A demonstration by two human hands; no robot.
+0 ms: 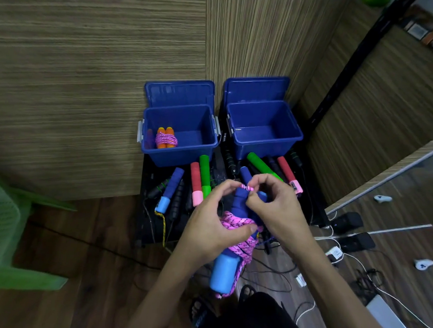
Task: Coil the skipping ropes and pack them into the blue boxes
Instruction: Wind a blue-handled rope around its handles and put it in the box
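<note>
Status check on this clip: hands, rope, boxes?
Left hand grips blue handles with pink rope coiled round; right hand pinches rope end. Left box holds one coiled rope; right box looks empty. Nothing blocking.

Pink braided rope (235, 223) wound around blue-handled grips (231, 245), held upright-tilted above the pile. Two blue boxes, lids open: left box (178, 151) holding a coiled pink rope with orange handles (165, 138); right box (264, 146) bare inside. Uncoiled ropes with red, green, blue and black handles (202, 180) lying before both.
</note>
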